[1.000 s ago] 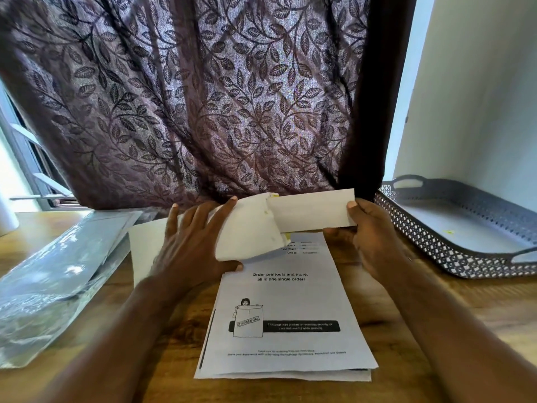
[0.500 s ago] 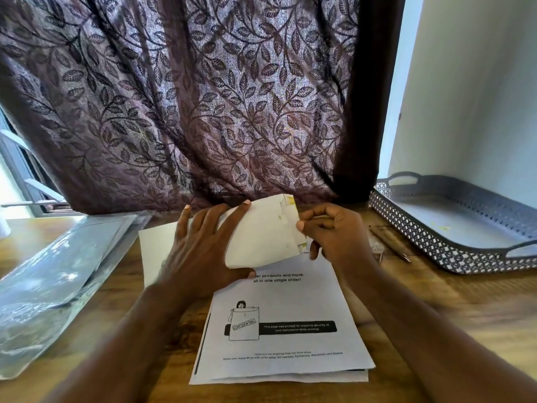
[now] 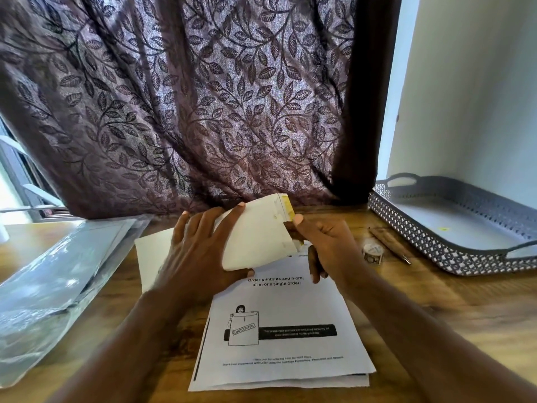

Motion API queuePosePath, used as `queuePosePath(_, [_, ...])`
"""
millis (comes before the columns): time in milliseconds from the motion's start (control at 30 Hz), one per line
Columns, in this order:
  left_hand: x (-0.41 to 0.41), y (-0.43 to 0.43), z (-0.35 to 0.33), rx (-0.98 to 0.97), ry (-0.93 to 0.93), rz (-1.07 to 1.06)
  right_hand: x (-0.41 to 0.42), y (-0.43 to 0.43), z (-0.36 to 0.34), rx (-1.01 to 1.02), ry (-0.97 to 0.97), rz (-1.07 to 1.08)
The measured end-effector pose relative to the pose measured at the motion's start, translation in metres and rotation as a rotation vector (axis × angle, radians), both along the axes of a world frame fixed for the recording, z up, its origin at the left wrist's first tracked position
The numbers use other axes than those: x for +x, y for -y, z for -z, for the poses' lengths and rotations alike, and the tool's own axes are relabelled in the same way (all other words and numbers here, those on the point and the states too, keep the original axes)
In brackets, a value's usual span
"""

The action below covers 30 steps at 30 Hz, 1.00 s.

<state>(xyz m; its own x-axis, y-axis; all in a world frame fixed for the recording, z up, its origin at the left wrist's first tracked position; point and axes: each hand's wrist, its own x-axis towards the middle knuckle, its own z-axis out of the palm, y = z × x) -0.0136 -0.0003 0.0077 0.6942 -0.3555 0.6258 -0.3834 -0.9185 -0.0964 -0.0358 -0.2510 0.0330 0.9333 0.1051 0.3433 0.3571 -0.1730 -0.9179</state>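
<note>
A white envelope (image 3: 258,234) with a yellow adhesive strip at its open end is lifted off the wooden table, tilted up toward the curtain. My left hand (image 3: 200,251) holds it, fingers across its back and thumb under its lower edge. My right hand (image 3: 325,248) is at the envelope's open right end, thumb against the flap and fingers curled; what those fingers hold is hidden. Below lies a stack of printed sheets (image 3: 284,330) with a "confidential" drawing on top. A blank white sheet (image 3: 151,251) lies under my left hand.
Clear plastic sleeves (image 3: 49,283) lie at the left. A grey perforated tray (image 3: 453,225) stands at the right by the wall. A small tape roll (image 3: 372,252) and a pen (image 3: 389,245) lie between the tray and my right hand. A patterned curtain (image 3: 189,106) hangs behind.
A folded white sheet that my right hand held out to the right has gone into the envelope. The right hand moved left to the envelope's opening. The left hand stayed on the envelope.
</note>
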Motion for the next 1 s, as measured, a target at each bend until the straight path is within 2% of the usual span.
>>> queuePosePath(133, [-0.004,0.009,0.001,0.012,0.046,0.050,-0.005,-0.005,0.002,-0.005,-0.032,-0.078])
queuePosePath(267, [-0.006,0.013,-0.001,0.024,0.056,0.068,-0.006,0.000,-0.001,-0.096,-0.089,-0.188])
queuePosePath(733, [-0.008,0.014,-0.003,0.042,0.010,0.108,-0.003,0.008,-0.004,-0.166,-0.061,-0.299])
queuePosePath(833, [-0.008,0.012,-0.005,0.042,0.022,0.074,0.003,0.010,-0.004,-0.014,0.011,-0.173])
queuePosePath(933, [-0.007,0.010,-0.005,0.030,0.008,0.025,0.012,0.016,-0.002,0.255,0.152,0.124])
queuePosePath(1000, [-0.007,0.010,-0.005,0.015,0.001,0.015,0.017,0.018,0.001,0.352,0.161,0.232])
